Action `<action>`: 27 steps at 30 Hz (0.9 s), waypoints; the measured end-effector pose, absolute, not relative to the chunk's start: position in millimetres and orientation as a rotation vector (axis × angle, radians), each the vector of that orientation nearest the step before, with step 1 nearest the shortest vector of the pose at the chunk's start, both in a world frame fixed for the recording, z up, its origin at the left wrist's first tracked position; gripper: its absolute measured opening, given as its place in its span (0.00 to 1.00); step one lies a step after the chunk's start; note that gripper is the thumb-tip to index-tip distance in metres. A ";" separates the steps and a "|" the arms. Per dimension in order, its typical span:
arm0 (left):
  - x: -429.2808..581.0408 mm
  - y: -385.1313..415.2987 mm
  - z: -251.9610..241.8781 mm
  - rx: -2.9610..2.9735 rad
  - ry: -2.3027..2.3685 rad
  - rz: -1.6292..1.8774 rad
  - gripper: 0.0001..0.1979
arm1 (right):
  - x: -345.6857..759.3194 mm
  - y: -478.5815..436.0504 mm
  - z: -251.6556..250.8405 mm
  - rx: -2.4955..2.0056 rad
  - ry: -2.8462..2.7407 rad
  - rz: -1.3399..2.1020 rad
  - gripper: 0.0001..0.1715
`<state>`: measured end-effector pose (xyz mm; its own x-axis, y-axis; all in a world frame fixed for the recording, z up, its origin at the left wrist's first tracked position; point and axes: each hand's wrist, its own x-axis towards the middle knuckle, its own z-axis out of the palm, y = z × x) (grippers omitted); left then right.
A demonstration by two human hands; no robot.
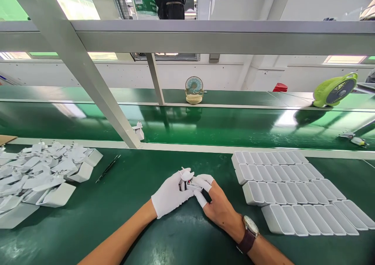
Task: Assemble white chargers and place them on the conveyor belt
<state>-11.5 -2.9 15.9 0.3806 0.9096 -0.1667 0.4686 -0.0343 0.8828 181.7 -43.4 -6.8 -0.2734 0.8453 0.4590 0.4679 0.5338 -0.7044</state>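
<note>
My left hand, in a white glove, is closed on a small white plastic part. My right hand has white covers on some fingertips and a watch at the wrist. Its fingers pinch a white plastic housing against that part, with a bit of red and dark showing inside. Something dark lies under the right fingers; I cannot tell what it is. Both hands meet just above the green table, between the pile and the rows of white shells.
A heap of white plastic parts in white trays covers the left side. Near it lies a black pen-like tool. Rows of open white shells stand at right. Behind are a green belt, a slanted post and two fans.
</note>
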 end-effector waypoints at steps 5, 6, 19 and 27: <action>-7.8 -6.8 14.0 1.672 1.235 0.673 0.35 | 181.4 -37.2 -12.4 -1.078 -1.459 0.893 0.19; -7.5 -8.4 12.6 1.677 1.264 0.677 0.39 | 181.4 -36.0 -11.0 -1.071 -1.356 1.008 0.20; -7.0 -25.1 14.8 1.892 1.280 0.792 0.29 | 183.5 -38.5 3.9 -1.164 -1.429 1.375 0.30; -8.4 -24.5 18.4 1.891 1.290 0.753 0.29 | 182.5 -39.9 4.7 -1.203 -1.541 1.301 0.32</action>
